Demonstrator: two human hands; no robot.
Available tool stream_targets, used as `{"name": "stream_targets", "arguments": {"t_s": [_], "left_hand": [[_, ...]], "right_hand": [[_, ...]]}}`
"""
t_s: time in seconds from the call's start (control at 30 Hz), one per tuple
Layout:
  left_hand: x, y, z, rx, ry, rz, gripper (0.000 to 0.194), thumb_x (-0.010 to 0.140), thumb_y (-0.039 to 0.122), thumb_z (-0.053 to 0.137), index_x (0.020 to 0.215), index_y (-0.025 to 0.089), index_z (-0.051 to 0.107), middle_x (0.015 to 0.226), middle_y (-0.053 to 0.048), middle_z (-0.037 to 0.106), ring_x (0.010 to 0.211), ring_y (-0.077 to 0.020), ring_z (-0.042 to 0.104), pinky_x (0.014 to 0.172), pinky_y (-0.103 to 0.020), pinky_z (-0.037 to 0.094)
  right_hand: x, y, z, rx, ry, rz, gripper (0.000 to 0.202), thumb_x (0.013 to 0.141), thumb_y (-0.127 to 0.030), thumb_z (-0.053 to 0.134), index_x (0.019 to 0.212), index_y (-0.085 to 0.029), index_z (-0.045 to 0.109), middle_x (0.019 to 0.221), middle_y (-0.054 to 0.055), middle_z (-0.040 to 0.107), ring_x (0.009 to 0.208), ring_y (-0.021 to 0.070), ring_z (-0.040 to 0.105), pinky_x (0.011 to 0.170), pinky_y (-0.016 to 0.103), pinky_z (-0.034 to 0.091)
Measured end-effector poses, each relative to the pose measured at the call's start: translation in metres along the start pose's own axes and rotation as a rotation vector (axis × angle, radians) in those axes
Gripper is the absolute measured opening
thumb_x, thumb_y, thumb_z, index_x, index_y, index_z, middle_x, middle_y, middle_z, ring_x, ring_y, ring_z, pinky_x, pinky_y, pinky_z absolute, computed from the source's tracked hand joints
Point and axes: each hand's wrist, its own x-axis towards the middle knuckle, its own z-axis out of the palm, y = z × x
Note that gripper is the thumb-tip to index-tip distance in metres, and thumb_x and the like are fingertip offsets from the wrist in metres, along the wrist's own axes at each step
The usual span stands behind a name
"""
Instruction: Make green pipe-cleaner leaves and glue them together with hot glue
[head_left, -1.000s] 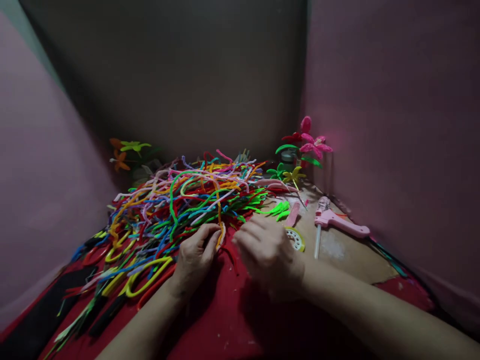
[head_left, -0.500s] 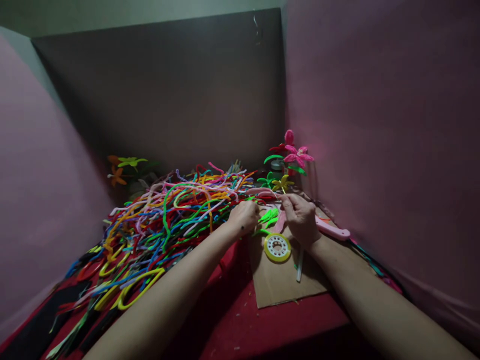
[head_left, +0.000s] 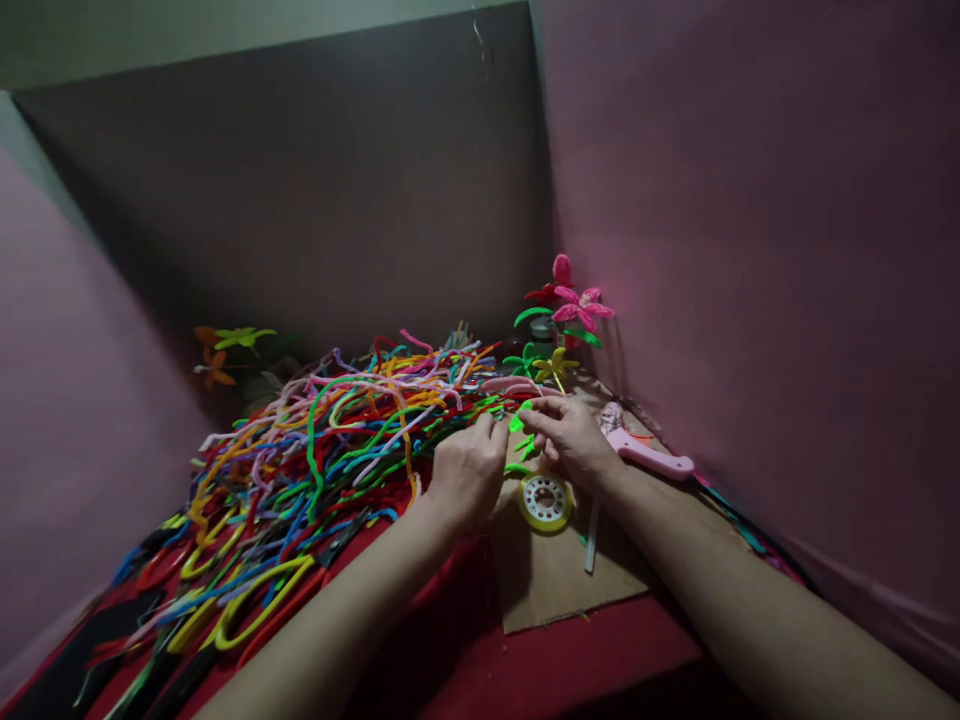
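Note:
My left hand [head_left: 469, 472] is closed in a pinch at the left edge of a cardboard sheet [head_left: 570, 595]. What its fingertips hold, if anything, is hidden. Across from it, my right hand [head_left: 574, 438] has its fingers bent around a bright green fuzzy pipe cleaner piece [head_left: 520, 416]. More green pieces [head_left: 528, 446] show just below these fingers. A yellow tape roll with a white core [head_left: 546, 502] lies on the cardboard below both hands. Near my right wrist are a translucent glue stick [head_left: 592, 540] and a pink glue gun [head_left: 654, 456].
A big heap of multicoloured pipe cleaners [head_left: 352, 430] covers the left of the red cloth [head_left: 450, 630]. Yellow-handled scissors [head_left: 262, 600] lie in front of it. Pipe cleaner flowers [head_left: 583, 308] stand at the back right, others [head_left: 225, 350] at the back left. Walls close in behind and right.
My left hand has come back toward me. The right hand has moved left onto the green pieces, and the pink piece beside it is no longer visible. The view has shifted slightly.

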Motion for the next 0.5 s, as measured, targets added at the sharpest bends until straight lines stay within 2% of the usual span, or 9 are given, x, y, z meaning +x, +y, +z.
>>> {"name": "stream_targets", "arguments": {"t_s": [0.1,0.17,0.27,0.33,0.4,0.43,0.5], "left_hand": [[-0.013,0.004,-0.004,0.025,0.060,0.060,0.024,0.083,0.014,0.035,0.089,0.017,0.058,0.082,-0.009,0.059,0.068,-0.0199,0.058,0.058,-0.029,0.039],[-0.018,0.004,-0.004,-0.096,0.054,-0.015,0.021,0.083,0.018,0.040,0.093,0.018,0.058,0.083,-0.008,0.061,0.068,-0.0207,0.058,0.057,-0.030,0.039],[-0.020,-0.003,-0.001,-0.566,-0.043,-0.186,0.017,0.080,0.026,0.048,0.092,0.019,0.059,0.077,-0.004,0.063,0.066,-0.0179,0.059,0.056,-0.026,0.040],[-0.021,-0.011,-0.001,-0.931,-0.182,-0.272,0.018,0.077,0.030,0.053,0.088,0.017,0.059,0.070,-0.002,0.062,0.063,-0.0151,0.058,0.053,-0.024,0.041],[-0.022,-0.020,-0.003,-1.147,-0.276,-0.332,0.022,0.072,0.032,0.058,0.087,0.015,0.060,0.070,-0.002,0.062,0.062,-0.0139,0.057,0.052,-0.022,0.042],[-0.023,-0.025,-0.006,-1.196,-0.280,-0.347,0.026,0.071,0.033,0.060,0.088,0.014,0.060,0.074,-0.002,0.063,0.065,-0.0140,0.057,0.054,-0.023,0.043],[-0.023,-0.030,-0.011,-1.258,-0.208,-0.341,0.028,0.070,0.035,0.060,0.089,0.015,0.061,0.082,-0.003,0.064,0.074,-0.0143,0.058,0.062,-0.024,0.044]], "right_hand": [[-0.004,0.000,0.004,0.060,-0.047,0.009,0.022,0.064,-0.034,0.064,0.069,-0.012,0.062,0.045,-0.005,0.048,0.037,0.0050,0.036,0.034,0.018,0.027],[-0.006,0.001,0.006,0.089,-0.046,0.016,0.020,0.064,-0.032,0.064,0.068,-0.012,0.063,0.041,-0.005,0.045,0.036,0.0047,0.034,0.034,0.018,0.023],[-0.009,0.001,0.008,0.156,-0.040,0.016,0.019,0.066,-0.032,0.063,0.063,-0.013,0.062,0.041,-0.005,0.046,0.035,0.0051,0.035,0.035,0.019,0.022],[-0.010,0.001,0.009,0.170,-0.045,0.002,0.020,0.066,-0.032,0.063,0.061,-0.013,0.061,0.042,-0.004,0.047,0.036,0.0056,0.037,0.036,0.020,0.024],[-0.011,0.000,0.009,0.146,-0.053,-0.014,0.020,0.066,-0.032,0.064,0.063,-0.013,0.063,0.044,-0.004,0.047,0.037,0.0058,0.037,0.037,0.020,0.024],[-0.011,0.000,0.008,0.124,-0.058,-0.021,0.020,0.067,-0.032,0.064,0.066,-0.012,0.064,0.044,-0.004,0.047,0.038,0.0057,0.037,0.037,0.020,0.024],[-0.012,-0.002,0.008,0.057,-0.078,-0.047,0.019,0.067,-0.032,0.064,0.068,-0.013,0.065,0.047,-0.004,0.048,0.039,0.0056,0.036,0.038,0.020,0.025]]}}
